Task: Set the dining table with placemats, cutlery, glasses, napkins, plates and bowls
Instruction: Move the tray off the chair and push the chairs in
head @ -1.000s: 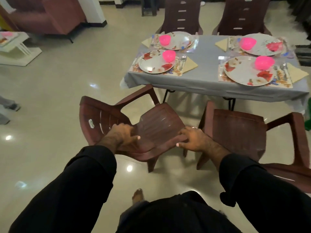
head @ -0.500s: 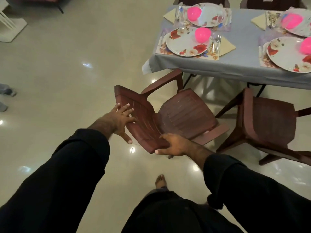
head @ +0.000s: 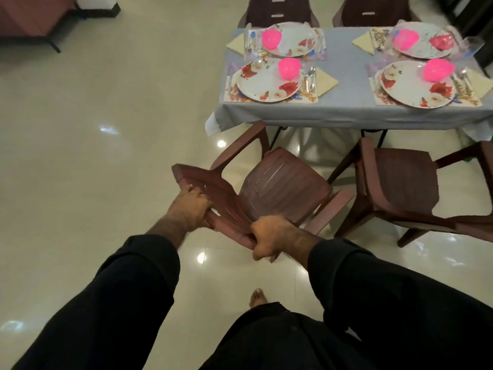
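Observation:
A brown plastic chair (head: 282, 185) stands in front of me, facing the table's near left corner. My left hand (head: 190, 206) grips the top of its backrest on the left, and my right hand (head: 272, 237) grips the backrest on the right. The dining table (head: 344, 113) has a grey cloth. On it lie floral placemats with flowered plates (head: 264, 84), pink bowls (head: 289, 68), cutlery (head: 310, 76) and yellow napkins (head: 326, 81). A clear glass (head: 472, 46) stands at the far right.
A second brown chair (head: 400, 182) stands to the right, close to the one I hold. Two more chairs (head: 280, 9) are at the table's far side. Glossy tiled floor (head: 93, 129) spreads to the left. My bare foot (head: 257, 296) is below the chair.
My left hand, flat against the backrest before, now curls round its top edge. The chair has turned its seat more toward the table. The view has tilted up a little.

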